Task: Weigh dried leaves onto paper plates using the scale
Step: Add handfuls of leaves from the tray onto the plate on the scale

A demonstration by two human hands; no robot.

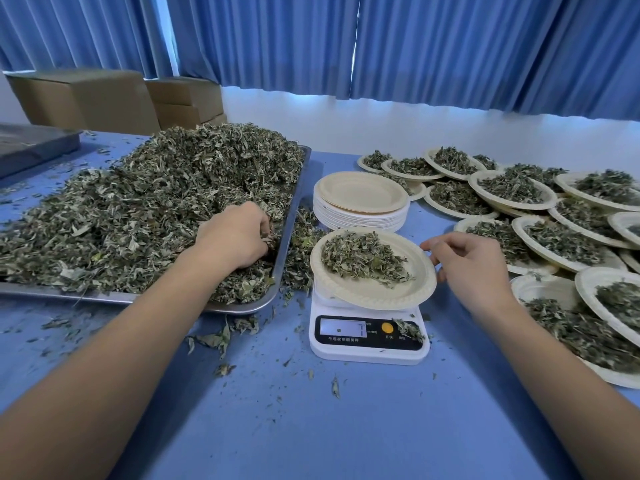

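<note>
Head view, bench (311, 427) covered in blue. Scale (369, 344) sits at centre, just in front of the person; its display (343, 328) is lit but the digits are too blurred to read. One paper plate (374, 294) rests on the scale's platform, wider than the platform, and carries a portion (363, 258) of leaves heaped toward its left and far side. A few scraps (410, 330) lie on the scale's front panel, right of the orange button (387, 328).

Left hand (235, 237) — knuckles up, fingers curled down into the dried leaves (138, 202) at the right end of the metal tray (287, 244); grip closed round a clump, fingertips hidden in the heap. The heap fills the tray and spills over its right rim onto the bench, up against the scale.

Right hand (467, 261) — at the plate's right rim, grip narrow, forefinger above the rim and thumb at its edge, holding it lightly; other fingers loosely curled.

Stack of empty plates (360, 216) stands just behind the scale. Filled plates (512, 205) crowd the right side of the bench, many overlapping. Leaf crumbs (214, 339) are scattered over the bench in front of the tray. Cardboard boxes (86, 98) far left, blue curtains (450, 46) behind
</note>
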